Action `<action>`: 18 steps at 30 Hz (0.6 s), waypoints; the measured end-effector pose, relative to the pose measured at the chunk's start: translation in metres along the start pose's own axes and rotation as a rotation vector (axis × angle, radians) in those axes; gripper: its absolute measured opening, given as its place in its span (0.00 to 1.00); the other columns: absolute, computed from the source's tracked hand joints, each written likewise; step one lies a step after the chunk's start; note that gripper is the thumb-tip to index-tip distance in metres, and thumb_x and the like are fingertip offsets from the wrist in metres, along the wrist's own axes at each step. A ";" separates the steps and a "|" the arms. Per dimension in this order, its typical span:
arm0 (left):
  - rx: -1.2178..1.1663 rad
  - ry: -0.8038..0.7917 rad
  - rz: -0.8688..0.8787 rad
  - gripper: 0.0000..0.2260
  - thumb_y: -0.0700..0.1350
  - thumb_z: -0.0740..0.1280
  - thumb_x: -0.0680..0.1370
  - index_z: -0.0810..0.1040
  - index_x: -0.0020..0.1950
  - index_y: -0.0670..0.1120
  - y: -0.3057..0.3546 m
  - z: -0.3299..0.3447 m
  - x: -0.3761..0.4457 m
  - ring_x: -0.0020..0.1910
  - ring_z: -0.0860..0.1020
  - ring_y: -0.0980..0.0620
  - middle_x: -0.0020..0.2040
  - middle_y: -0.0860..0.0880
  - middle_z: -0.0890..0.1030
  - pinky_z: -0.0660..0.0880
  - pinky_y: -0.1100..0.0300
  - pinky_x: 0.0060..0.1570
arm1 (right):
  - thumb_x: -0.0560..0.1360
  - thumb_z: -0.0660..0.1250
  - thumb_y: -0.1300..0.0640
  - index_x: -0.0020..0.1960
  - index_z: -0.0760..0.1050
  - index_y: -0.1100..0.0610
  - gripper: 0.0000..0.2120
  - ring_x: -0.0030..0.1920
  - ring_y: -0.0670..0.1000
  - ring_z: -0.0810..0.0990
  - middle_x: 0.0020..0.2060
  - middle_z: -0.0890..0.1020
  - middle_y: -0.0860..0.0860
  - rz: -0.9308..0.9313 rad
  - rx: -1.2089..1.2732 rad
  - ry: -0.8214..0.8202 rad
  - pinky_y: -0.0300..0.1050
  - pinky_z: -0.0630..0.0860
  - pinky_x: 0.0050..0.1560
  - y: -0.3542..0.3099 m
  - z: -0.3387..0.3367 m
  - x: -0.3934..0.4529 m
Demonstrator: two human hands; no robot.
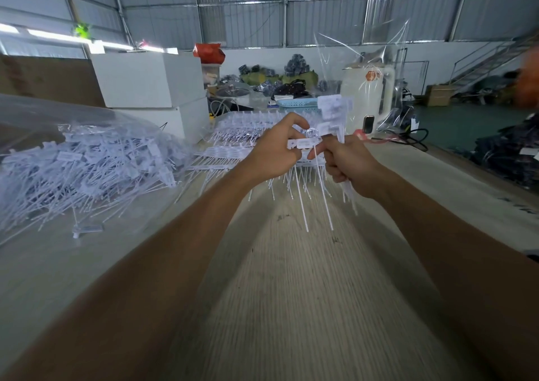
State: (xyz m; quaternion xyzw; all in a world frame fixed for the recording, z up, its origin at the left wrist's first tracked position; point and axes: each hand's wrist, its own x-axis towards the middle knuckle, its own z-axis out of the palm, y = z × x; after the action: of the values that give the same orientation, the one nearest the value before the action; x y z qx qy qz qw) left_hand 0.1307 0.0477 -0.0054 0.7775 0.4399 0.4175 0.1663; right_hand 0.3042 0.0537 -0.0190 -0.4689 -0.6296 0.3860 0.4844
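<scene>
My left hand point(274, 153) is raised over the middle of the table point(291, 307), thumb and forefinger curled to pinch a white tag point(303, 143) by its flat head, which lies crosswise between both hands. My right hand point(350, 167) is just beside it, fingers closed around a bundle of ties point(334, 109). The heads of the bundle stick up above the fist and the thin tails hang below it toward the table. The forefinger of this hand reaches out and touches the tag from below. Motion blur softens the edges, so I cannot tell whether the tag's own tail is among the long ones hanging down.

Along the left edge of the table lies a clear bag point(35, 109), mouth toward the centre, and out of it spills a loose heap of white ties point(87, 164). One loose tie point(84, 229) lies just in front of the heap. Toward the far edge, beyond my hands, flat rows of ties point(233, 135) are laid side by side. At the far left corner two white boxes point(145, 80) are stacked, both shut, so I cannot see inside them. Behind the rows sits a blue basket point(297, 102) whose contents I cannot make out. At the far right corner a white jug point(367, 89) stands inside an upright clear plastic wrap point(399, 48), with a dark phone point(369, 124) leaning in front of it.
</scene>
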 end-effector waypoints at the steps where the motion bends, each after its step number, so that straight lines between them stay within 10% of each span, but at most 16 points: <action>1: -0.002 0.001 0.007 0.20 0.30 0.64 0.76 0.71 0.61 0.51 0.000 0.001 0.000 0.27 0.73 0.63 0.53 0.48 0.81 0.68 0.66 0.29 | 0.83 0.58 0.54 0.42 0.79 0.61 0.17 0.22 0.46 0.60 0.21 0.62 0.47 -0.016 0.019 0.016 0.37 0.58 0.23 0.000 0.001 0.000; 18: -0.028 0.027 -0.028 0.22 0.29 0.63 0.75 0.71 0.61 0.52 -0.010 0.001 0.001 0.25 0.73 0.62 0.53 0.46 0.80 0.69 0.63 0.25 | 0.77 0.69 0.57 0.37 0.78 0.57 0.10 0.23 0.45 0.64 0.23 0.72 0.42 -0.120 0.161 0.155 0.36 0.63 0.25 0.013 -0.003 0.004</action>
State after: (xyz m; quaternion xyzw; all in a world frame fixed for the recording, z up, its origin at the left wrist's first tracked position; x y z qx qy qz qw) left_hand 0.1264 0.0544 -0.0115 0.7633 0.4469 0.4317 0.1770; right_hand 0.3098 0.0606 -0.0292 -0.4183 -0.5841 0.3681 0.5902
